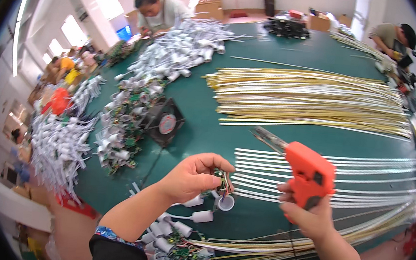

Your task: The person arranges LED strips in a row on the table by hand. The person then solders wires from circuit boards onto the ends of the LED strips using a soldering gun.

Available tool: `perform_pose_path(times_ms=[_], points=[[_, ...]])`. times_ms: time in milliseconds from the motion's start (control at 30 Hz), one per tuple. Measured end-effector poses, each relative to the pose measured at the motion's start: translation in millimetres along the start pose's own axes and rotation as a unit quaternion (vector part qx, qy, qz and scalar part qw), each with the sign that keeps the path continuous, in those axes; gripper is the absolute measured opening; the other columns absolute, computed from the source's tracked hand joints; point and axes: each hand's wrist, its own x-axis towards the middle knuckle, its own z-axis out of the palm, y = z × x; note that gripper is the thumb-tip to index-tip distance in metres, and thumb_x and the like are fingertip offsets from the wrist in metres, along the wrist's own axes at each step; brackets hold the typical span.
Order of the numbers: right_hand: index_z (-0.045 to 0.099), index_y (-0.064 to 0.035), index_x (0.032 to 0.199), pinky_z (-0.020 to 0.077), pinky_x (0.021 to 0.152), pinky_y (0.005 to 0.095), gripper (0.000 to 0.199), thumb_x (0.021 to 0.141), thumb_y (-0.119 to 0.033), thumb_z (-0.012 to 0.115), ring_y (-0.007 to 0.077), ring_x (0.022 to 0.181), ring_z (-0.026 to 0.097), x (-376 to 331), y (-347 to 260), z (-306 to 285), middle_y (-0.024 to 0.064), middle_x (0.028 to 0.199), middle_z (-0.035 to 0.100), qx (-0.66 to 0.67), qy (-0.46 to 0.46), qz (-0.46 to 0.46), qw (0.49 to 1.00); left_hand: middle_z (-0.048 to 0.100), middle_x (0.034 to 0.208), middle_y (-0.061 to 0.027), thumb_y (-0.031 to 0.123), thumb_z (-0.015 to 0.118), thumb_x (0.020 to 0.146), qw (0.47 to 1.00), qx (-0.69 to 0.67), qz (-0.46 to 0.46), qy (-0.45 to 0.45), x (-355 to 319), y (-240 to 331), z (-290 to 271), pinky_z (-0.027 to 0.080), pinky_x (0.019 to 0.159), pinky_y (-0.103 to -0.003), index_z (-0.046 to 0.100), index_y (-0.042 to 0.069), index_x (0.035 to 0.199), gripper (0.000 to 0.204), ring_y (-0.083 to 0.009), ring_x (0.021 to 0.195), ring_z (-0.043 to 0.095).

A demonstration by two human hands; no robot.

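Nearest, the left hand [191, 177] pinches a small green circuit board [222, 179] with its fingers above a white cap [225, 202], lifted clear of the green tabletop [204, 119] — while the right hand [305, 209] wraps an orange soldering gun [310, 174], its long metal tip aimed up-left — beyond lie pale strips [324, 166].

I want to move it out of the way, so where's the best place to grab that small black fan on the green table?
Take the small black fan by its square frame, fingers on two opposite outer edges, coming straight down from above. It lies flat with the round hub facing up, so the edges are probably the safest hold. Its left side sits against the pile of white parts; the right side is freer.
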Motion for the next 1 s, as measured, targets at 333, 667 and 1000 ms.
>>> perform_pose_path(times_ms=[333, 667, 1000], points=[[0.018, -0.0055, 0.150, 0.0515, 0.081, 0.0355, 0.093, 0.078, -0.007, 0.078, 0.0284, 0.101, 0.064, 22, 37, 8, 0.0205, 0.117, 0.064, -0.230, 0.009, -0.391, 0.891, 0.064, 0.097, -0.0082, 0.015, 0.055, 0.099, 0.976, -0.189, -0.109, 0.015, 47, -38, 51, 0.055, 0.072, -0.030, 0.056, 0.002, 0.116, 0.021, -0.0171, 0.087, 0.065], [0.035, -0.0026, 0.142, 0.0501, 0.071, 0.0354, 0.081, 0.074, -0.008, 0.079, 0.0248, 0.078, 0.060, 18, 50, -5, 0.0120, 0.099, 0.066, -0.276, 0.030, -0.402, 0.872, 0.061, 0.093, -0.0058, 0.020, 0.054, 0.099, 0.976, -0.170, -0.134, 0.036, 57, -43, 75, 0.050, 0.061, -0.027, 0.055, 0.006, 0.108, 0.017, -0.0137, 0.075, 0.060], [0.059, -0.0027, 0.095, 0.0462, 0.067, 0.0242, 0.013, 0.088, -0.007, 0.068, 0.0089, 0.075, 0.056, 15, 2, 18, 0.0012, 0.085, 0.060, 0.033, 0.077, -0.084, 0.993, 0.059, 0.091, -0.0055, 0.015, 0.058, 0.095, 0.991, 0.029, -0.114, -0.070, 50, -19, 64, 0.044, 0.062, -0.027, 0.054, 0.004, 0.103, 0.014, -0.0116, 0.072, 0.053]])
